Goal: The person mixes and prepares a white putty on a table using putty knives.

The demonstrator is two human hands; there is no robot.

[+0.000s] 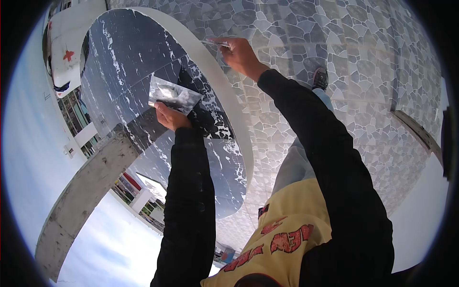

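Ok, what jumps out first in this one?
A big round dark marbled slab with a white rim fills the upper left. The left hand holds a shiny metal plate over it, while the right hand pinches a thin blade at the rim, above mosaic floor tiles.

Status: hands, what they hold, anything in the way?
Left hand shut on shiny flat piece, over round marbled top. Right hand shut on thin strip by its white rim. Nothing in the way visible.
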